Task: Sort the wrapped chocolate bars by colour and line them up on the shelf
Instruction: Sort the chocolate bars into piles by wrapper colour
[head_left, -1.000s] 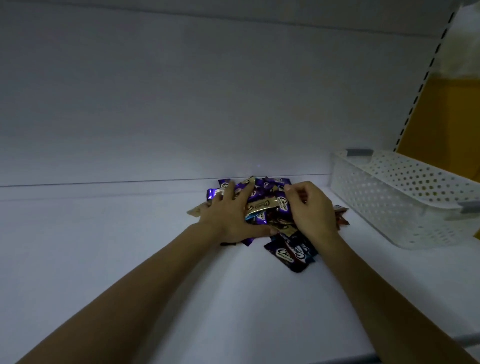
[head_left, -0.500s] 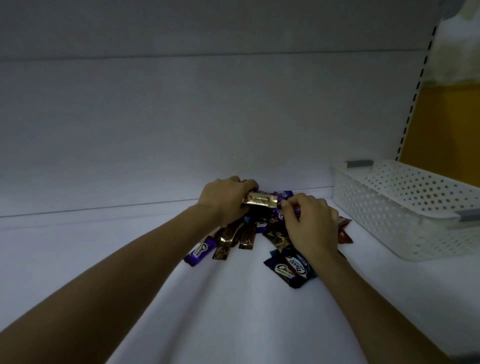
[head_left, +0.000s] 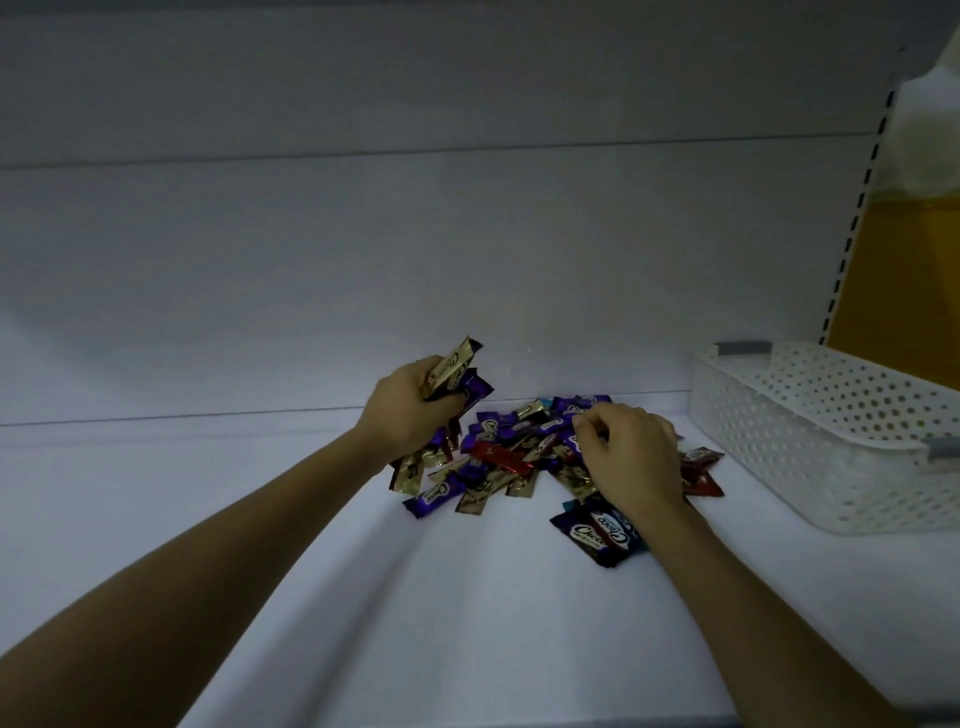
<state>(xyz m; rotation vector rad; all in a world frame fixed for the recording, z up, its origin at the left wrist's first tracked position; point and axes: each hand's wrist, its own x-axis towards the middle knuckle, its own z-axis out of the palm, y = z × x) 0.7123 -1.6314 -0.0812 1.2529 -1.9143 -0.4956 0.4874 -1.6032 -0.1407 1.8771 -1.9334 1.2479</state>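
A loose heap of wrapped chocolate bars (head_left: 524, 452) in purple, gold, red and blue lies on the white shelf (head_left: 467, 597) near its back wall. My left hand (head_left: 410, 410) is lifted above the heap's left side and grips a gold bar (head_left: 451, 368) with a purple bar (head_left: 475, 394) under it. My right hand (head_left: 631, 454) rests on the heap's right part with curled fingers; what its fingertips hold is hidden. A dark purple bar (head_left: 597, 532) lies nearest me, under my right wrist. Red bars (head_left: 698, 475) stick out to the right.
A white perforated plastic basket (head_left: 831, 441) stands on the shelf to the right of the heap. A slotted upright (head_left: 857, 197) and a yellow panel (head_left: 914, 280) rise behind it. The shelf's back wall (head_left: 363, 260) is close behind the bars.
My left hand has lifted up and left with the gold and purple bars, uncovering more of the heap. My right hand has stayed on the heap's right side.
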